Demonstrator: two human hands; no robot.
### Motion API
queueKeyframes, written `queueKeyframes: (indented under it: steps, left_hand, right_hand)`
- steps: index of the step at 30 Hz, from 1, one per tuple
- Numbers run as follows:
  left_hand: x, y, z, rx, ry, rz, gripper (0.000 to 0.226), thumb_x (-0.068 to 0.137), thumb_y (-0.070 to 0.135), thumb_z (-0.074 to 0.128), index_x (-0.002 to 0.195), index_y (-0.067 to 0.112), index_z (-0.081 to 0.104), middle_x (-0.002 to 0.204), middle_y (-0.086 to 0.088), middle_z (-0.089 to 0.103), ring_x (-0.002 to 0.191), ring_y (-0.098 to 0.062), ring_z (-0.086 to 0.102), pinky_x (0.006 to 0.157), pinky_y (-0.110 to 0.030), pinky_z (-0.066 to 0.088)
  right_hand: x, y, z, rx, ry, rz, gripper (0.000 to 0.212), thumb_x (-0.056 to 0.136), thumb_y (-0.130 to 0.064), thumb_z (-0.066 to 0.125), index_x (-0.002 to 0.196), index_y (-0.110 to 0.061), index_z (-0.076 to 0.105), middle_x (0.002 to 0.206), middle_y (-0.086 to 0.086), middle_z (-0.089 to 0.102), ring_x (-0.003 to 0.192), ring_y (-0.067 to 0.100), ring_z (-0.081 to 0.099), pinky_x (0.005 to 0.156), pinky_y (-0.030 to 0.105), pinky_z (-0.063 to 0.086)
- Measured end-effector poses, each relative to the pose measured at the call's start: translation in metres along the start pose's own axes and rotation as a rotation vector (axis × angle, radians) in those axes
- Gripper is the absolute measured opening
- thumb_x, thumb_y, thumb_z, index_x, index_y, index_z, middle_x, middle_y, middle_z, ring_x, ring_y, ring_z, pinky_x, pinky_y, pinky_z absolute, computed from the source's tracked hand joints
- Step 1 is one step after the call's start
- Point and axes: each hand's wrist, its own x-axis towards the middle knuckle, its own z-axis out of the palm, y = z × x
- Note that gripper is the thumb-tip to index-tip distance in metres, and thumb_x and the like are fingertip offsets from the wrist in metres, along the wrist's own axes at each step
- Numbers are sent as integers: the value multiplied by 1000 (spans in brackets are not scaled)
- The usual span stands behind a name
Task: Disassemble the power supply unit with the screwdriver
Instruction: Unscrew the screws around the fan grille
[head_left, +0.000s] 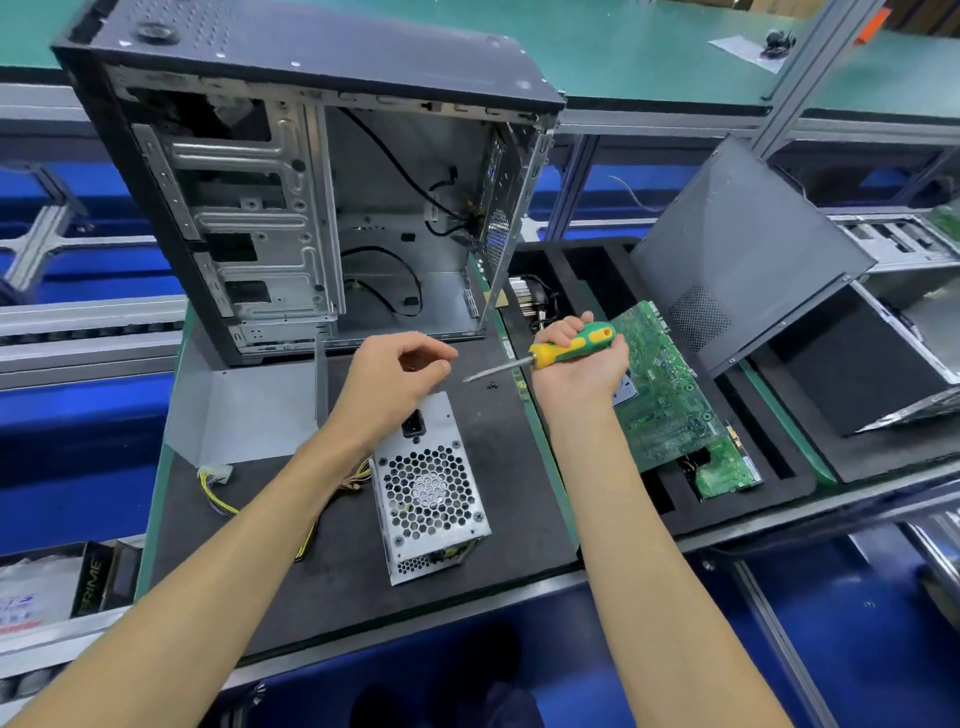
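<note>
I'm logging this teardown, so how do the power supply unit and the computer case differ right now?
The power supply unit lies flat on the dark mat; the computer case stands upright behind it. The unit is a small closed silver box; the case is far larger, black-shelled, open-sided and mostly gutted. Both are perforated sheet metal.

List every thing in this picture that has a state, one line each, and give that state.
PSU: lying on the mat, cover on, cables trailing left.
Screwdriver: gripped in the right hand, tip clear of the PSU.
Right hand: curled round the screwdriver handle.
Left hand: above the PSU, fingers loosely curled, holding nothing visible.
Screws: loose on the mat.
Case: upright, side open, gutted.
Motherboard: out, resting on foam tray.
</note>
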Motion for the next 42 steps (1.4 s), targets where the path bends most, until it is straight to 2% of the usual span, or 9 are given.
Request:
queueKeyframes:
  steps: [3,8,11,16,21,26,30,33,42]
  left_hand:
    - [6,1,10,-117,-35,-110,23,95,4,61,95,21,77,76,1,74,74,-12,72,72,-18,57]
    - [18,3,4,-1067,-12,-642,21,94,0,46,98,-3,67,78,-7,58,73,-20,62,67,-25,56]
    - [20,2,-2,-1212,-54,-742,14,84,6,44,80,5,57,77,-6,49,66,-18,50,58,-24,45]
    - [9,4,-6,-569,25,-520,35,96,27,47,62,22,40,58,7,26,51,-12,20,45,-23,18]
    - [-7,6,-28,136,-158,-79,19,92,28,72,75,18,70,53,8,39,49,-5,32,48,-14,29]
    - [-22,4,-45,304,-415,-20,12,86,18,75,80,28,75,49,11,36,52,-10,32,51,-15,27]
    - [-31,1,-40,420,-416,14,19,85,13,76,80,30,74,57,25,59,56,-2,52,59,-5,37]
    - [-36,-2,-36,480,-361,58,16,87,13,73,80,27,75,64,18,62,58,9,55,57,-2,37]
    - [-42,-8,-24,688,-277,226,6,91,25,61,85,23,61,83,12,65,80,-13,62,76,-38,54]
  right_hand:
    - [8,-6,-18,24,29,88,43,108,-43,35,85,-10,50,63,2,43,39,13,38,35,17,35]
    - [17,-4,-27,-26,53,135,41,107,-40,36,83,-11,51,65,0,43,38,13,38,36,16,35]
    - [19,2,-23,-37,19,136,42,107,-42,36,83,-12,51,64,0,42,41,12,36,37,17,35]
    - [11,16,-7,-135,-114,75,45,106,-50,35,82,-15,50,60,-3,36,42,12,29,35,21,26]
    - [-3,31,7,-255,-214,18,48,105,-54,36,80,-16,52,58,-3,35,43,11,27,36,22,22]
    - [-10,37,3,-263,-124,27,46,105,-50,37,79,-15,52,57,-3,36,41,11,27,35,20,22]
    - [-8,35,-12,-169,-1,150,43,105,-46,36,79,-14,50,57,-3,38,37,9,30,32,17,24]
    - [-10,36,-25,-142,59,185,43,105,-44,36,79,-14,50,57,-3,39,35,9,32,31,15,26]
    - [-18,39,-47,-90,115,221,38,103,-39,38,79,-13,51,59,-2,40,34,11,35,33,14,30]
